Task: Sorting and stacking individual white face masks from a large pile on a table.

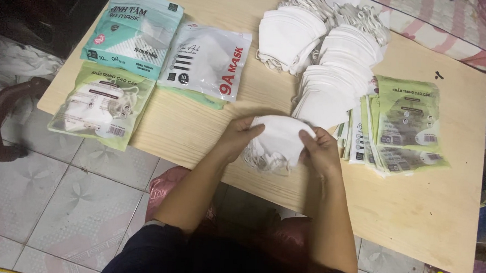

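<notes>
Both of my hands hold a small stack of folded white face masks [280, 139] just above the near edge of a light wooden table [414, 215]. My left hand [236, 137] grips the stack's left end, and my right hand [320, 149] grips its right end. The masks' ear loops hang below the stack. Directly behind my hands, fanned rows of loose white masks [327, 80] run toward the table's far side.
A pile of empty green pouches [404, 124] lies right of my hands. Filled packs sit at the table's left: a green one [102, 104], a teal one [133, 32] and a white one [208, 61]. Tiled floor lies below, and a dark chair [3, 115] stands at left.
</notes>
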